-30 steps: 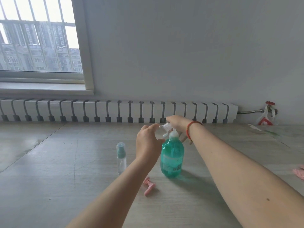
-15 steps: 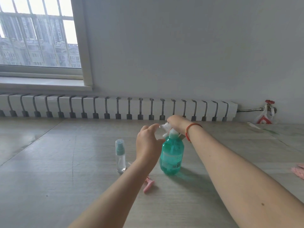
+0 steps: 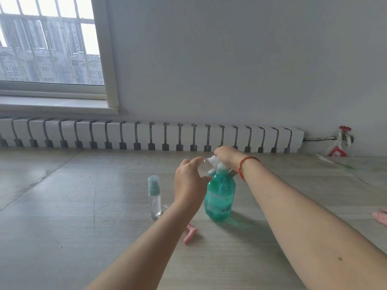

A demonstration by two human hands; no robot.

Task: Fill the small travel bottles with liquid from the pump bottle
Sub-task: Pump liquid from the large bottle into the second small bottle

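Observation:
A teal pump bottle (image 3: pixel 219 197) stands upright on the wooden floor. My right hand (image 3: pixel 227 156) rests on its white pump head from behind. My left hand (image 3: pixel 189 185) is curled around a small clear travel bottle (image 3: pixel 206 164), held with its mouth at the pump's nozzle; most of that bottle is hidden by my fingers. A second small travel bottle (image 3: pixel 154 196), clear with a teal spray top under a clear cap, stands upright on the floor to the left of my left hand.
A pink piece (image 3: pixel 191 230) lies on the floor beside my left wrist. A white radiator (image 3: pixel 146 135) runs along the wall behind. At the far right are a red valve (image 3: pixel 344 130) on a pipe and a pink object (image 3: pixel 380 216).
Both hands stay at the pump head with hardly any motion. The view has tilted slightly, so the objects sit a little lower in the picture.

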